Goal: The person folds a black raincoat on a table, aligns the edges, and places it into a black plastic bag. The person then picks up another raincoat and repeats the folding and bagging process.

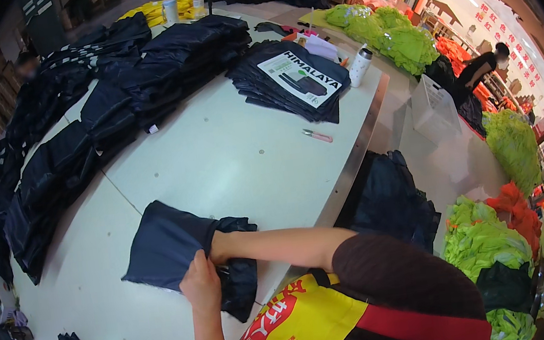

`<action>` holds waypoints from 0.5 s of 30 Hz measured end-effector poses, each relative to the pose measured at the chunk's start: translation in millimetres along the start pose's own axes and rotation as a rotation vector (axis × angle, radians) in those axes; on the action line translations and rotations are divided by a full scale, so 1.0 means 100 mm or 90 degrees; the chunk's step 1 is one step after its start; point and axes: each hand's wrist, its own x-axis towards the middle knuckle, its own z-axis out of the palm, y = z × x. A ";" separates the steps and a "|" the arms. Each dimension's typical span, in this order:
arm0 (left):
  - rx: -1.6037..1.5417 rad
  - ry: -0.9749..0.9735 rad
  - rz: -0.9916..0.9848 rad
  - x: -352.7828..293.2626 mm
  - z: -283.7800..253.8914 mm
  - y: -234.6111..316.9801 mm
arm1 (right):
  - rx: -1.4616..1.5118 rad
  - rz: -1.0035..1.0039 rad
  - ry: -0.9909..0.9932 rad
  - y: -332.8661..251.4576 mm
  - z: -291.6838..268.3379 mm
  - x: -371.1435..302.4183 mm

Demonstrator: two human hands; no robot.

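Note:
A dark navy piece of cloth [164,244], shaped like a flat pouch or folded garment part, lies on the pale table in front of me. My left hand [199,281] is closed on its near edge, with the fingers pinched together. My right hand [217,246] reaches into the cloth's opening. Its fingers are hidden inside, so I cannot see what they do. More of the same dark cloth [241,295] hangs loosely below my right wrist toward the table's near edge.
Dark folded garments [109,112] lie in a long row across the table [218,170]. A stack of dark pieces [251,81], pink-handled thread snips [317,136] and a white bottle [360,66] are farther right. Beyond the edge are a white crate [433,109], lime-green cloth heaps [487,238] and a person [483,66].

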 end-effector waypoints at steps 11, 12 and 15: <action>-0.040 0.011 -0.093 -0.12 0.05 -0.07 | -0.021 -0.006 0.496 0.22 0.26 0.39; -0.037 0.009 -0.060 -0.12 0.07 -0.06 | -0.016 0.002 0.496 0.23 0.26 0.44; -0.068 0.023 -0.009 -0.08 0.05 0.00 | -0.045 0.016 0.539 0.20 0.16 0.47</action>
